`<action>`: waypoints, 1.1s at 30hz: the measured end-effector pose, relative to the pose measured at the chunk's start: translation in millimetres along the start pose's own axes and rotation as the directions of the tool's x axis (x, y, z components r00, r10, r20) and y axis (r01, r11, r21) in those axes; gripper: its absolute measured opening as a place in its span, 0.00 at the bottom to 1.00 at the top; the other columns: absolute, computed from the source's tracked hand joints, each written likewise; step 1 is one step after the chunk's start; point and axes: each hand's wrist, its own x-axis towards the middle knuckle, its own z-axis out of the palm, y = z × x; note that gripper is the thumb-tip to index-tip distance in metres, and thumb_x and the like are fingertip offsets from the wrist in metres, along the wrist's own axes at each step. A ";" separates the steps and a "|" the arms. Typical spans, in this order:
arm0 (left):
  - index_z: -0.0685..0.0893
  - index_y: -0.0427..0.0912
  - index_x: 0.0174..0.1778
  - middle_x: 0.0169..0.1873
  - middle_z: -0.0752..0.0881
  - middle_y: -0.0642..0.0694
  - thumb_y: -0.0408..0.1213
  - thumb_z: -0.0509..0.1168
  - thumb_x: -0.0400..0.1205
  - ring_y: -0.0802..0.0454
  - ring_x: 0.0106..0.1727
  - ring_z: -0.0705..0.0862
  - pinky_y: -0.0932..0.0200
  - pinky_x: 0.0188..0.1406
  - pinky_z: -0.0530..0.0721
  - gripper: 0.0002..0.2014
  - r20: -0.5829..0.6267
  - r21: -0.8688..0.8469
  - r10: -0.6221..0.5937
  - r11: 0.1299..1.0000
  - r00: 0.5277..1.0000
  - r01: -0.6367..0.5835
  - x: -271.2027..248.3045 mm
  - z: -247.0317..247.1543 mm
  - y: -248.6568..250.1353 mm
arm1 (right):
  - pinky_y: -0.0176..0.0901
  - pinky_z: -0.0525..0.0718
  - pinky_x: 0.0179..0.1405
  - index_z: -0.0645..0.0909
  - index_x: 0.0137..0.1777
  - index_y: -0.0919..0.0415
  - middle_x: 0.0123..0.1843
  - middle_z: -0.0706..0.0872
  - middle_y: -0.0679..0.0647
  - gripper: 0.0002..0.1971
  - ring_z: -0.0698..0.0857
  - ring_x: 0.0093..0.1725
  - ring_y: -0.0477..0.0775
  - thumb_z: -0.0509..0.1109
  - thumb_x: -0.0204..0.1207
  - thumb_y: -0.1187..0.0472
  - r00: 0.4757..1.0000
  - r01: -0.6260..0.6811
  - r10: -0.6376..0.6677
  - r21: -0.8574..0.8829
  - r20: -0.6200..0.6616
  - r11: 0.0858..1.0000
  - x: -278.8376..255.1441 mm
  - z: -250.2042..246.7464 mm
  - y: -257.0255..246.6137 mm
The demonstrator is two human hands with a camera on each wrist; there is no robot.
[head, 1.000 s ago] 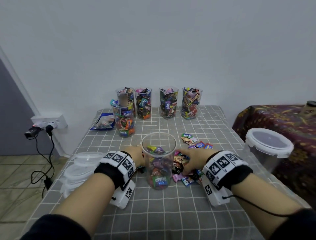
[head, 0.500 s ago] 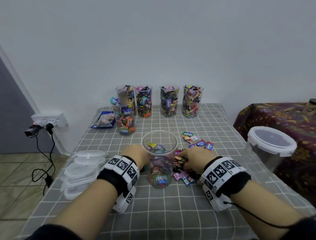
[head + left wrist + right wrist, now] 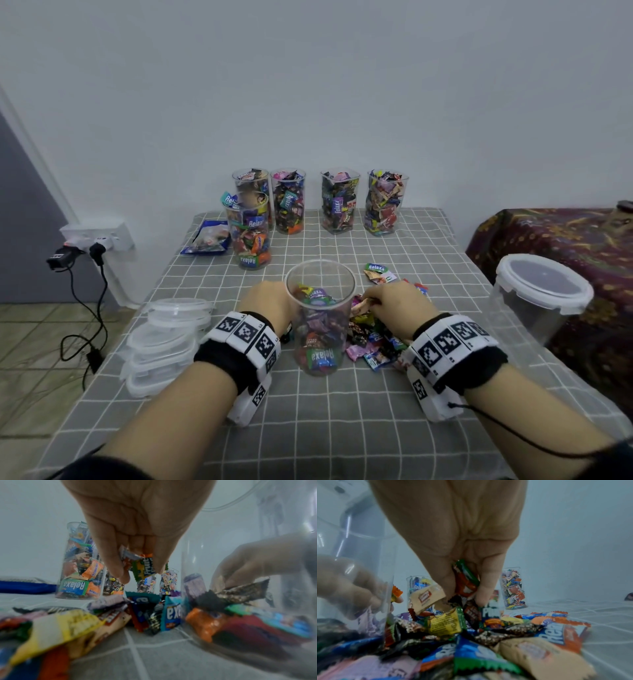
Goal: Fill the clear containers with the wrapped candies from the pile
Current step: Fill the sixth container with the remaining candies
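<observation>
On the worktop: a grey cloth with a white grid [image 3: 342, 411] carries everything, and the tall clear plastic container [image 3: 320, 318] stands at the middle, partly filled with wrapped candies.
Left hand: the left hand [image 3: 270, 305] is just left of that container; in the left wrist view its fingers [image 3: 118, 566] pinch a small bunch of wrappers, one green and blue reading "Fruit" [image 3: 145, 568].
Right hand: the right hand [image 3: 394, 305] is down on the pile of wrapped candies [image 3: 373, 339] just right of the container; in the right wrist view its fingers [image 3: 488, 588] are clenched on a red-and-green wrapper [image 3: 465, 582], with a beige one caught beside it.
Labels: "Relaxa" shows mirrored on a green wrapper inside the container [image 3: 320, 358] and on a loose green candy [image 3: 376, 268] beyond the pile; the left wrist view also shows "Relaxa" and an orange "Mentos" wrapper in a filled cup.
Filled cups: five clear cups packed with candies [image 3: 339, 202] stand at the far side, four in a row by the wall and one in front at the left.
Around: a blue candy bag [image 3: 207, 240] lies beside the front cup; a stack of clear round lids [image 3: 164, 346] sits at the left edge; a large lidded clear tub [image 3: 541, 298] stands at the right edge.
In the way: the container stands between the two hands, each wrist view seeing the other hand through its wall.
</observation>
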 end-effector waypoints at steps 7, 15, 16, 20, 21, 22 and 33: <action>0.83 0.48 0.61 0.54 0.87 0.42 0.43 0.59 0.84 0.41 0.55 0.84 0.49 0.55 0.82 0.14 -0.135 -0.020 0.047 0.999 0.990 -0.050 -0.3 1.5 -4.1 | 0.41 0.75 0.47 0.83 0.62 0.54 0.55 0.88 0.55 0.13 0.83 0.56 0.57 0.62 0.81 0.61 0.986 0.003 0.030 0.196 -0.165 0.981 -2.2 -3.2 3.0; 0.84 0.48 0.61 0.55 0.87 0.44 0.43 0.58 0.84 0.43 0.56 0.84 0.48 0.56 0.82 0.14 -0.134 -0.028 0.027 0.999 0.991 -0.031 0.8 0.4 -4.2 | 0.45 0.82 0.46 0.85 0.53 0.52 0.43 0.89 0.53 0.08 0.86 0.46 0.53 0.67 0.79 0.64 0.922 0.146 0.085 0.543 -0.377 0.827 -10.4 -23.8 1.6; 0.83 0.48 0.61 0.55 0.87 0.44 0.43 0.58 0.83 0.43 0.56 0.84 0.48 0.57 0.82 0.14 -0.129 -0.023 0.029 0.999 0.991 -0.032 -0.1 -0.5 -3.4 | 0.41 0.81 0.44 0.84 0.51 0.50 0.44 0.89 0.52 0.09 0.86 0.45 0.52 0.67 0.79 0.65 0.909 0.188 0.080 0.575 -0.408 0.796 -12.8 -30.2 -2.0; 0.81 0.49 0.64 0.58 0.86 0.44 0.43 0.58 0.84 0.43 0.59 0.83 0.49 0.58 0.82 0.15 -0.122 0.011 0.058 0.998 0.991 -0.057 -5.3 -6.0 0.8 | 0.28 0.78 0.38 0.83 0.48 0.46 0.42 0.88 0.47 0.11 0.84 0.41 0.40 0.68 0.79 0.65 0.856 0.360 -0.016 0.575 -0.516 0.735 -24.0 -53.4 -22.4; 0.81 0.49 0.64 0.58 0.86 0.44 0.43 0.58 0.84 0.43 0.59 0.83 0.50 0.58 0.82 0.15 -0.120 0.011 0.059 0.998 0.991 -0.059 -6.3 -7.5 1.6 | 0.26 0.78 0.39 0.84 0.50 0.48 0.43 0.87 0.45 0.10 0.83 0.41 0.37 0.68 0.79 0.65 0.852 0.387 -0.059 0.549 -0.521 0.741 -25.9 -56.1 -27.7; 0.81 0.49 0.64 0.58 0.86 0.44 0.44 0.58 0.84 0.43 0.59 0.83 0.50 0.57 0.82 0.14 -0.113 0.008 0.055 0.998 0.992 -0.054 -7.2 -8.5 2.3 | 0.27 0.77 0.40 0.86 0.52 0.50 0.43 0.87 0.44 0.09 0.82 0.41 0.37 0.69 0.78 0.65 0.847 0.409 -0.102 0.517 -0.522 0.752 -27.5 -57.1 -32.9; 0.82 0.44 0.53 0.52 0.86 0.43 0.40 0.56 0.84 0.42 0.54 0.84 0.53 0.49 0.79 0.10 -0.084 0.043 0.008 0.999 0.996 -0.004 -14.0 -15.5 10.2 | 0.52 0.84 0.49 0.85 0.61 0.55 0.53 0.88 0.50 0.18 0.85 0.52 0.54 0.63 0.72 0.61 0.777 0.514 -0.396 0.130 -0.489 0.848 -31.9 -38.0 -60.1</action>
